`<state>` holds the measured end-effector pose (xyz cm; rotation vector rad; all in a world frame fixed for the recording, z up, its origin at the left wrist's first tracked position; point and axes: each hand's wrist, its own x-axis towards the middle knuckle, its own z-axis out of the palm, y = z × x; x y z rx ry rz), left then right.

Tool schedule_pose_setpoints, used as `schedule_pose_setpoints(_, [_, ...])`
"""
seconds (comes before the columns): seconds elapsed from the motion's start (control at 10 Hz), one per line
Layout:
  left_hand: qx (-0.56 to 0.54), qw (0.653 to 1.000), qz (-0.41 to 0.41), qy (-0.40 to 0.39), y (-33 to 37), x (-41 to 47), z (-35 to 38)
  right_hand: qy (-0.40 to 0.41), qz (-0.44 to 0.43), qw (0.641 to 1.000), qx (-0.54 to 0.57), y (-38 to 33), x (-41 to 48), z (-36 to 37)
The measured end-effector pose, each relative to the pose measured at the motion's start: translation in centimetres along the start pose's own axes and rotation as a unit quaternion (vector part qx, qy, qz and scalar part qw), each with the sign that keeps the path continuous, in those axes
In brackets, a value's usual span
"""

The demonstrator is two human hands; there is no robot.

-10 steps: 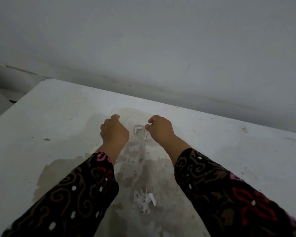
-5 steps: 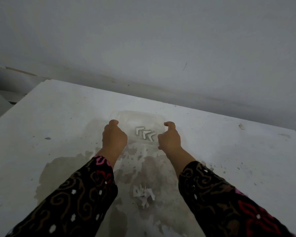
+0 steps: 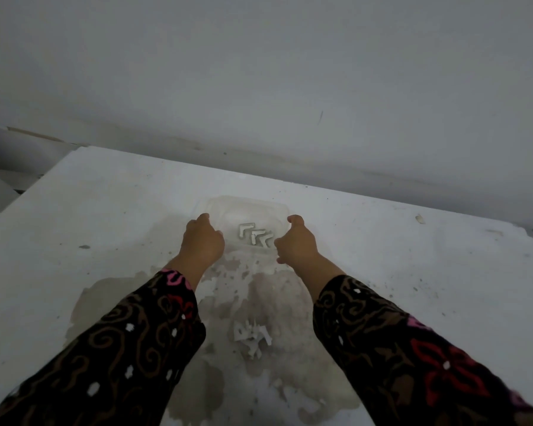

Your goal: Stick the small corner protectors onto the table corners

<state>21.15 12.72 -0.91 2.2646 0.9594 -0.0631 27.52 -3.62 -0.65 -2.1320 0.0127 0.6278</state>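
Gripping the tray (image 3: 246, 200) by both sides here: left wall with the left hand (image 3: 202, 241), fingers curled, and right wall with the right hand (image 3: 296, 242), index hooked at the far corner. Counting three protectors (image 3: 254, 236) lying inside it, around the far middle of the table (image 3: 74, 210), well apart from any corner.

Looks like steadying the tray before fishing one out. Best to keep one hand on a wall and pinch a single protector by its outer faces, lifting straight up so the neighbours don't come along. Wipe the corner first, given the grit and the big stain (image 3: 111, 302) on this top. Peel the backing right at the corner, keep fingers off the glue, then press both legs down hard.

Can't see the left fingertips, tucked behind the knuckles, so no telling how firm that hold is. Hard to trace the tray's near rim too — clear plastic over a blotchy patch. Can't tell whether backing is on those three. Nothing obvious on the far corners, but too dim to swear; near corners cut off below the shot. Guessing the white scraps (image 3: 252, 336) closer in are peeled backing — too blurry to say.
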Motion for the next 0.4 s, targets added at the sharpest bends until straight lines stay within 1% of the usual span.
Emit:
schedule_pose_setpoints(0.1, [-0.003, 1.000, -0.008, 0.004, 0.0, -0.9, 0.1, 0.020, -0.031, 0.999, -0.032, 0.6, -0.3, -0.2])
schedule_pose_setpoints(0.2, [0.031, 0.999, 0.001, 0.040, 0.0, -2.5, 0.5, 0.026, -0.031, 0.998, -0.039, 1.6, -0.8, -0.7])
schedule_pose_setpoints(0.4, [0.071, 0.992, 0.066, 0.080, 0.6, -6.7, 2.6, 0.018, -0.049, 0.994, -0.093, 4.0, -3.5, -2.8])
